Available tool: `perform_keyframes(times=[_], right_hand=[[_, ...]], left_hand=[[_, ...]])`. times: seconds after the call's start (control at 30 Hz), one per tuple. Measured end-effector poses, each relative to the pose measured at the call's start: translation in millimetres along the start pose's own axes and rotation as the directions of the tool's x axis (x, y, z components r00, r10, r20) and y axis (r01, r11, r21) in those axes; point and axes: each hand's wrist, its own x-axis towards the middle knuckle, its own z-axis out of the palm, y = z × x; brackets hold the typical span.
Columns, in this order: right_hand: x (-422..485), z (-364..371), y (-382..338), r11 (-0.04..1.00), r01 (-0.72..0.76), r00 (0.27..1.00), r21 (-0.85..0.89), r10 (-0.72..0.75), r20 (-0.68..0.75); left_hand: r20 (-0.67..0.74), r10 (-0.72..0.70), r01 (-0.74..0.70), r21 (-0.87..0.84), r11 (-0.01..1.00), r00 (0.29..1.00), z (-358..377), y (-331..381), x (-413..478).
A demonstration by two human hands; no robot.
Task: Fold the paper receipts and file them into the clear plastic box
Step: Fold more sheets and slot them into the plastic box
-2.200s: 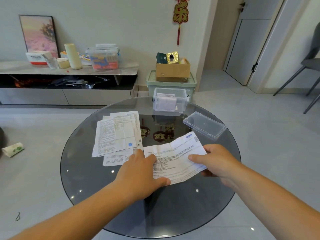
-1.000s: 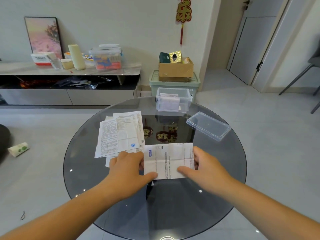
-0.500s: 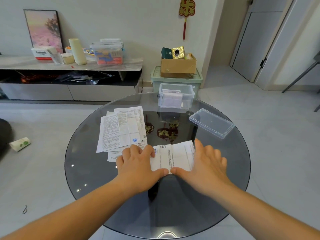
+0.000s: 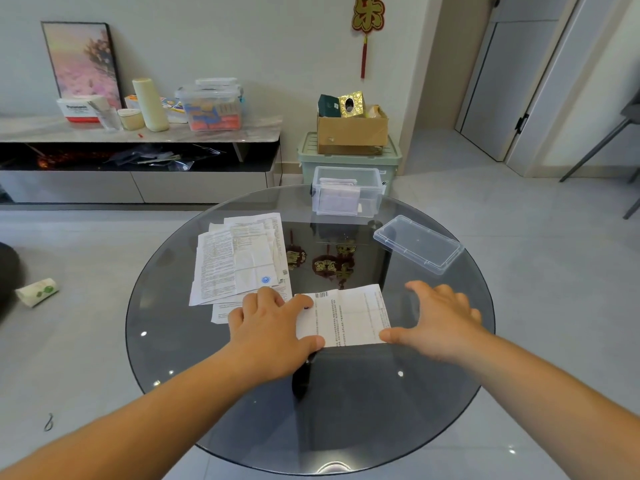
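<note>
A folded white receipt (image 4: 346, 317) lies flat on the round glass table (image 4: 346, 410). My left hand (image 4: 270, 327) presses its left end with fingers laid over the paper. My right hand (image 4: 436, 320) sits at its right edge, thumb touching the lower right corner, fingers spread and relaxed. A stack of unfolded receipts (image 4: 239, 261) lies to the left of centre. The clear plastic box (image 4: 346, 195) stands at the table's far edge with folded papers inside. Its clear lid (image 4: 419, 244) lies to the right.
Behind the table stand a green storage bin (image 4: 349, 157) with a cardboard box (image 4: 351, 129) on top, and a low console (image 4: 138, 133) with containers. A tissue pack (image 4: 36, 292) lies on the floor at left. A door is at the right.
The receipt was held up open, then folded in half and laid on the glass. Since half a second ago my right hand slid rightward off the paper to its right edge.
</note>
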Motion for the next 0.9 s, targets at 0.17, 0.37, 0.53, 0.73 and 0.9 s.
perform_keyframes(times=[0.17,0.37,0.53,0.73,0.9], right_hand=[[1,1,2,0.997,0.046,0.999,0.057,-0.046,-0.010],[-13,7,-6,0.887,0.397,0.915,0.236,-0.361,-0.182],[-22,22,-12,0.781,0.603,0.796,0.162,-0.603,-0.054],[-22,22,-6,0.794,0.605,0.795,0.059,-0.606,0.004],[-23,18,-5,0.797,0.604,0.794,0.027,-0.604,0.068]], left_hand=[[-0.007,0.068,-0.069,-0.049,0.996,0.998,-1,-1,2],[0.017,0.257,-0.255,-0.069,0.964,0.966,-11,4,5],[0.046,0.353,-0.349,-0.083,0.934,0.934,-14,12,6],[0.053,0.344,-0.342,-0.054,0.938,0.937,-17,10,11],[0.118,0.221,-0.168,-0.347,0.923,0.968,-29,14,11]])
